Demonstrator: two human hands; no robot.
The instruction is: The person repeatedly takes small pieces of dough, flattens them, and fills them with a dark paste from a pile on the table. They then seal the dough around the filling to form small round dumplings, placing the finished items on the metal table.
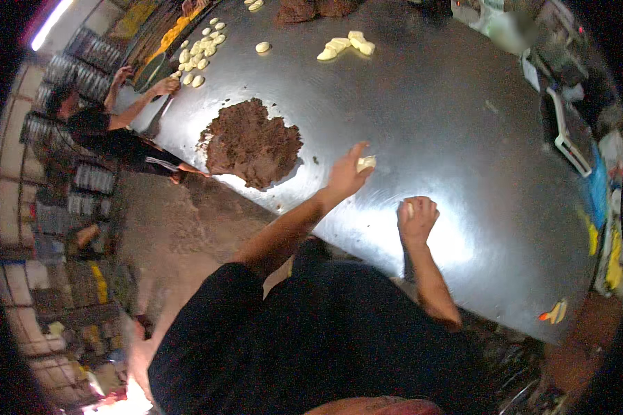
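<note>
My left hand (347,172) is over the metal table (446,119), its fingers around a pale piece of dough (366,164) that shows at its right side. To the right, nearer the table's front edge, my right hand (418,217) is curled over another pale dough piece (409,209), of which only a bit shows. A large mound of brown, crumbly paste (253,142) lies left of my left hand. Farther back are several pale dough pieces in a cluster (337,45). One round dough ball (262,47) sits alone to their left.
Many dough balls (198,81) lie at the far left, beside a person (98,122) at the table's left edge. More brown paste (311,9) sits at the far edge. A small orange and yellow item (554,312) lies at the right front corner. Bags and a white frame (566,137) line the right side.
</note>
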